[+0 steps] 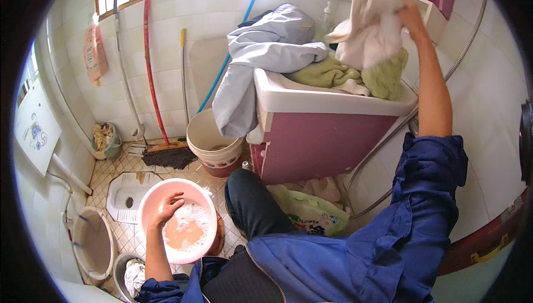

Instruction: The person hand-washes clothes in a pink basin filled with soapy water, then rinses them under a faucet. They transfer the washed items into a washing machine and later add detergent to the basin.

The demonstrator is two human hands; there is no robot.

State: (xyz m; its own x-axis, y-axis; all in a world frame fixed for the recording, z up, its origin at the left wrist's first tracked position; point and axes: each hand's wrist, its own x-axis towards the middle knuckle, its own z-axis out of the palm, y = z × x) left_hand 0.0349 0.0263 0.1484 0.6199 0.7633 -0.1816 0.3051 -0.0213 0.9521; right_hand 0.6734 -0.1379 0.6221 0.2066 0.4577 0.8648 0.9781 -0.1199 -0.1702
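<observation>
My right hand (pixel 410 17) grips a pale pinkish cloth (pixel 370 32), blurred, above the washbasin (pixel 333 99) of a maroon vanity cabinet. Under that cloth lie a green towel (pixel 325 72) and a light blue garment (pixel 275 44), which drapes over the basin's left edge. Over the pink plastic basin (pixel 212 236) on the floor is my left hand (pixel 170 207), its fingers apart and nothing in them. Soapy water (pixel 185 234) with white foam fills the lower part of that basin. Whether the left fingers touch the water I cannot tell.
Beside the pink basin are a squat toilet (pixel 120 196), a white bucket (pixel 214 144) and a large tub (pixel 93 244). A broom (pixel 166 157) and several poles lean on the wall. A metal shower hose (pixel 466 49) hangs at right. Below the cabinet sits a green bag (pixel 316 211).
</observation>
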